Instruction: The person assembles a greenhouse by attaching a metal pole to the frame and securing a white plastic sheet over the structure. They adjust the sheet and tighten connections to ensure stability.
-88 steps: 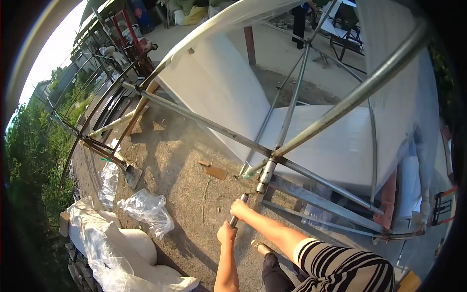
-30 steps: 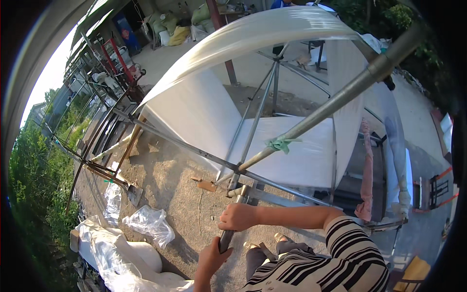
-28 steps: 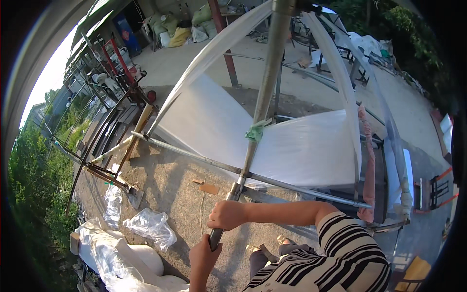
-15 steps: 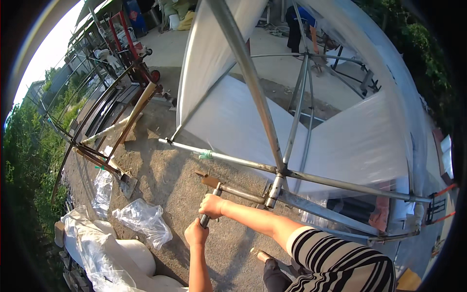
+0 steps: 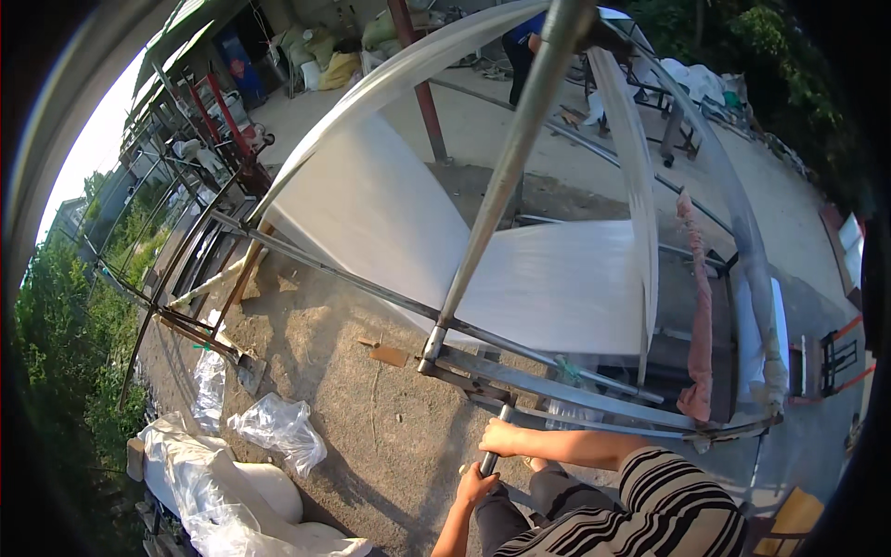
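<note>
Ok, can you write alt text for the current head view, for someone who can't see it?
A person's right hand and left hand grip a metal handle in front of a pole frame hung with white plastic film. Clear crumpled plastic lies on the ground to the left.

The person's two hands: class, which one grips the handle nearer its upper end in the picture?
The right hand, whose forearm comes from the striped sleeve; the left hand grips the handle lower down.
</note>
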{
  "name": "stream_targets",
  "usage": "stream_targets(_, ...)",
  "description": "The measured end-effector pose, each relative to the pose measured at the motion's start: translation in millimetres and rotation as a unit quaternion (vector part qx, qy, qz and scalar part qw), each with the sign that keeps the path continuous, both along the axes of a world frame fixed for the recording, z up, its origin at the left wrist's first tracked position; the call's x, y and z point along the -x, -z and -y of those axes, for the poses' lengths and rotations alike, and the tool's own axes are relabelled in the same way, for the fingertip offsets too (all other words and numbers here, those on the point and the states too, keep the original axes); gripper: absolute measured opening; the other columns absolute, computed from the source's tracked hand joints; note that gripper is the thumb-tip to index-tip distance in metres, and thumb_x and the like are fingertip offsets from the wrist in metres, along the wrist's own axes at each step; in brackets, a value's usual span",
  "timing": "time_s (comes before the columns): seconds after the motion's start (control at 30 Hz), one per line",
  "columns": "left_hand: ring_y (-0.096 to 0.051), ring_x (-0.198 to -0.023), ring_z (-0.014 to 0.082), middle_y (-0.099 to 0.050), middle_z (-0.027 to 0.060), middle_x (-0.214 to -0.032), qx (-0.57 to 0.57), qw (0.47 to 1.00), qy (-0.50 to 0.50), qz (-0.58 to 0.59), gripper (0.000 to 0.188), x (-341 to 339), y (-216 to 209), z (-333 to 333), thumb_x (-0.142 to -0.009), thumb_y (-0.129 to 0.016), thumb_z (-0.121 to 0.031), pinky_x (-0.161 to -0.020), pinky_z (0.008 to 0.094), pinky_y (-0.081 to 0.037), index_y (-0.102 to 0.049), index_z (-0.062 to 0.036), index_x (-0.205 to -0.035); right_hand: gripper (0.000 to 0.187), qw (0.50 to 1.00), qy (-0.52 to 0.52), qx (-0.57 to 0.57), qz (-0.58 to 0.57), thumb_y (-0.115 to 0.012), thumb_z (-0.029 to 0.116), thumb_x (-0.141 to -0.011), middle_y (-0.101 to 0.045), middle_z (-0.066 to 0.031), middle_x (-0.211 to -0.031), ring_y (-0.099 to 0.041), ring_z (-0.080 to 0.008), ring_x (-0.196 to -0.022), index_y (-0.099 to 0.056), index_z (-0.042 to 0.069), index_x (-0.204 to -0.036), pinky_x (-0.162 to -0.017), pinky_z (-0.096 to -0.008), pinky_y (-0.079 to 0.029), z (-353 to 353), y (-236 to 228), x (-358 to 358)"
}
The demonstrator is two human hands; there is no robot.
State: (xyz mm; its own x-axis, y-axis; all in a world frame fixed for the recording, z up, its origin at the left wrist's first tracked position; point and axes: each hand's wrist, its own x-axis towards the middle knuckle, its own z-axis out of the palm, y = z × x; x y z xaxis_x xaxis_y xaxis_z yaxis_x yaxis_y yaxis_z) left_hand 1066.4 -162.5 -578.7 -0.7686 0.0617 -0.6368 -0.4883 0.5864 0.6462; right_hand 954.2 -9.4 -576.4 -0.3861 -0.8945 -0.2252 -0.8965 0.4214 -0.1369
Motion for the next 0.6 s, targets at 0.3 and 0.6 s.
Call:
stream_targets(0.3, -0.064, -0.063, 0.0299, -0.063, 0.0138, -0.066, 0.119, 0.985, 0.103, -0.073, 0.043, 58.0, -292.8, 74.3, -0.078, -0.067, -0.041, -0.056, 0.0385, -0.048, -0.050, -0.0047, -0.091, 0.013, 0.920, -0.111, 0.357, -0.120, -0.061, 0.024, -0.072, -0.053, 0.0010, -0.066, -0.061, -0.0180, -0.073, -0.053, 0.014, -0.071, -0.065, -0.0328, -0.045, 56.0, -239.0, 69.9)
stream_targets(0.6, -0.063, -0.066, 0.0311, -0.064, 0.0102, -0.072, 0.392, 0.843, -0.010, -0.367, 0.022, 171.4, -233.4, 235.3, -0.061, -0.068, -0.021, -0.059, 0.0422, -0.049, -0.057, -0.0102, -0.076, 0.012, 0.939, -0.137, 0.304, -0.090, -0.063, 0.023, -0.067, -0.064, -0.0070, -0.065, -0.065, -0.0265, -0.063, -0.058, 0.012, -0.069, -0.058, -0.0367, -0.050, 270.2, -199.7, 197.2)
